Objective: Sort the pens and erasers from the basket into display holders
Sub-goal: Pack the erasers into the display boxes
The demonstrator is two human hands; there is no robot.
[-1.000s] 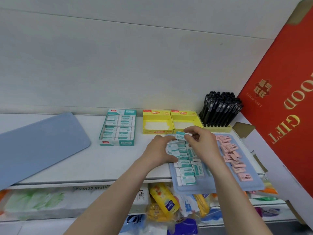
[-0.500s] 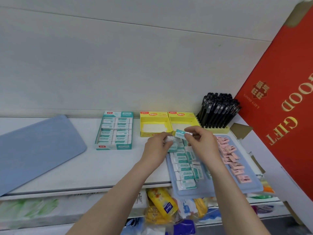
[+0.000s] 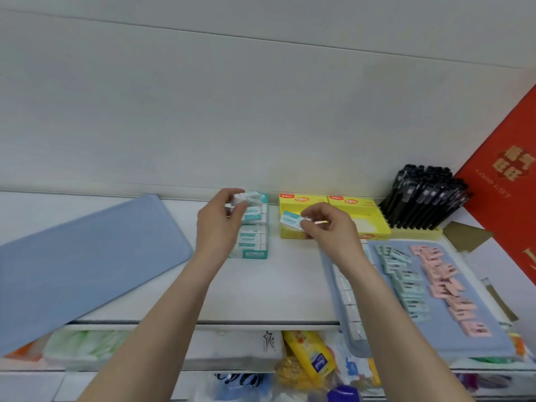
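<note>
Our left hand [image 3: 222, 220] grips a teal eraser [image 3: 250, 196] over the teal box [image 3: 255, 253]. Our right hand [image 3: 329, 232], at three o'clock, pinches a second eraser [image 3: 291, 220]. Released crooked, either could jam its row.

We find the white shelf [image 3: 275, 285] brightly and evenly lit by soft light that seems to fall from above, with a faint cool green cast. Shadows are weak: pale ones beneath the forearms and a dark band under the shelf's front lip. The black pens [image 3: 423, 204] carry a mild sheen. The wide lens bows the wall seams and stretches the red gift box [image 3: 499, 204] at the right edge. The left hand [image 3: 220, 224], the erasers [image 3: 245, 196] it grips, and the teal-sleeved eraser [image 3: 290, 220] pinched by the right hand [image 3: 327, 230] look softly smeared.
</note>
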